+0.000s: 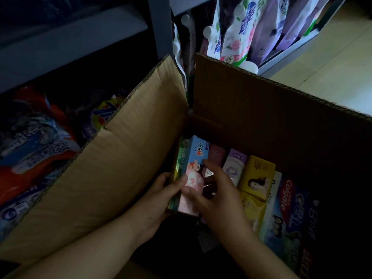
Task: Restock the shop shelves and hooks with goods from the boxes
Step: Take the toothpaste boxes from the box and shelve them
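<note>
inside cardboard box [251, 109], left hand [161, 200], right hand [213, 190] grip pink-blue carton [196, 158].

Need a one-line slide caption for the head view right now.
Both hands, left and right, grip a pink-and-blue carton inside an open cardboard box of boxed toiletries beside stocked shelves.

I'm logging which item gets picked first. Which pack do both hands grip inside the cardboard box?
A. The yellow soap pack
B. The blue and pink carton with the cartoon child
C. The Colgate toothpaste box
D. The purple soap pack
B: the left hand and right hand both close on the blue and pink carton at the left end of the cardboard box.
</note>
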Available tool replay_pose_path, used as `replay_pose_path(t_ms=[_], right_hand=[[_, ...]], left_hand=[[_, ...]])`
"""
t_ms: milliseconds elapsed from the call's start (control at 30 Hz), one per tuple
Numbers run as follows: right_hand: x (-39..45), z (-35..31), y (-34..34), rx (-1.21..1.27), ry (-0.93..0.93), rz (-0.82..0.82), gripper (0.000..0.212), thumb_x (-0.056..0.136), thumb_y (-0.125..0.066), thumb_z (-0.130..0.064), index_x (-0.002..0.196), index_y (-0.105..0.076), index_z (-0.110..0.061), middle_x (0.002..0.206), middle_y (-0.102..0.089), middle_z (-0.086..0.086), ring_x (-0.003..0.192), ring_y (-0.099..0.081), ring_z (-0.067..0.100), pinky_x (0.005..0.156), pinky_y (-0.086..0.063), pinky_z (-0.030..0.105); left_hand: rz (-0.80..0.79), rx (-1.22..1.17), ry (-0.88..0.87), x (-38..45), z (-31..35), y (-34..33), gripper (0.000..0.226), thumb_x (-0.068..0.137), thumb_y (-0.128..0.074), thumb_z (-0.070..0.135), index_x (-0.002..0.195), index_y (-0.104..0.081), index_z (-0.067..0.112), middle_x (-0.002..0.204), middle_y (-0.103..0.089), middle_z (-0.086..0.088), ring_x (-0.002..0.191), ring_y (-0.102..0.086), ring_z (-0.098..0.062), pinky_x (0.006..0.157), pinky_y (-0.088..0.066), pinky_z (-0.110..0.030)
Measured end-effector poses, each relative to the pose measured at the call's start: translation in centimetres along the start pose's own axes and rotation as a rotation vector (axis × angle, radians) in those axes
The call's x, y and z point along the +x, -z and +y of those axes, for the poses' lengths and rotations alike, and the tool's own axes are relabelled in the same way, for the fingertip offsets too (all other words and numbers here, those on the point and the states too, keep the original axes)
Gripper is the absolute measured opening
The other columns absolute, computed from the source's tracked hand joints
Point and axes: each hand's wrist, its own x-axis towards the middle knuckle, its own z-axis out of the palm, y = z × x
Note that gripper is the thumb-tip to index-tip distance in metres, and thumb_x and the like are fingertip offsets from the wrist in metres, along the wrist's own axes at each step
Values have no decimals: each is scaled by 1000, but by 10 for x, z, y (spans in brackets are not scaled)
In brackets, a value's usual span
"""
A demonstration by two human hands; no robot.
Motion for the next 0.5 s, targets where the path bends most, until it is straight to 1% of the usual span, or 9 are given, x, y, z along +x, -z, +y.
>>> replay_pose_path(t_ms=[67, 133, 200, 233, 300, 333, 367, 433, 500], right_hand=[[-4, 3, 2, 16, 36, -34, 61, 80, -74, -32, 128, -40, -50, 118, -57, -10, 99, -62, 6, 81, -58, 34], [-5, 4, 7, 90, 40, -87, 54, 84, -71, -24, 125, -46, -49, 113, -60, -12, 98, -64, 5, 80, -58, 29], [-4, 4, 12, 268, -35, -118, 49, 86, -68, -13, 122, -53, -42, 103, -66, -8, 93, -67, 6, 73, -58, 24], [-3, 4, 13, 366, -94, -114, 46, 85, -68, -13, 121, -54, -36, 99, -68, -5, 91, -68, 7, 71, -57, 23], [-1, 2, 14, 508, -213, -128, 46, 78, -70, -27, 121, -53, -27, 102, -69, -3, 93, -69, 8, 73, -57, 24], [-1, 1, 12, 566, -267, -162, 50, 73, -69, -35, 120, -55, -24, 106, -70, -2, 95, -69, 10, 77, -58, 28], [-1, -1, 11, 626, -316, -200, 50, 71, -67, -38, 117, -58, -22, 107, -72, 0, 96, -70, 14, 80, -58, 33], [-1, -6, 11, 700, -364, -233, 40, 70, -64, -37, 107, -63, -23, 100, -75, 1, 91, -72, 16, 79, -57, 35], [0, -6, 14, 707, -379, -210, 34, 71, -63, -34, 103, -64, -23, 93, -76, 1, 84, -73, 16, 72, -56, 33]], left_hand=[[-4, 1, -18, -2, 1, 1, 69, 58, -75, 35, 121, -56, 18, 103, -74, -8, 92, -72, -23, 68, -56, -34], [8, 7, -38, -4, 3, 2, 66, 58, -74, 26, 121, -56, 15, 100, -74, -8, 86, -72, -20, 63, -56, -31], [17, 19, -67, -7, 6, 2, 60, 60, -71, 21, 118, -56, 14, 95, -75, -7, 80, -73, -17, 59, -56, -28], [8, 24, -78, -8, 9, 2, 59, 61, -70, 20, 117, -55, 14, 94, -75, -6, 79, -73, -16, 58, -56, -28], [-32, 9, -89, -12, 12, 0, 56, 62, -71, 15, 116, -55, 13, 92, -75, -6, 79, -73, -18, 59, -57, -28], [-55, -1, -83, -13, 13, -2, 54, 64, -74, 12, 115, -55, 13, 92, -75, -7, 79, -73, -19, 59, -57, -29], [-81, -8, -68, -14, 13, -4, 54, 66, -79, 10, 115, -56, 14, 93, -75, -8, 82, -73, -20, 61, -57, -29], [-137, -10, -34, -14, 12, -8, 56, 66, -78, 13, 117, -55, 16, 102, -73, -9, 92, -71, -23, 70, -58, -32], [-173, 0, -17, -14, 11, -10, 55, 70, -79, 19, 120, -55, 17, 107, -72, -9, 99, -70, -24, 79, -57, -35]])
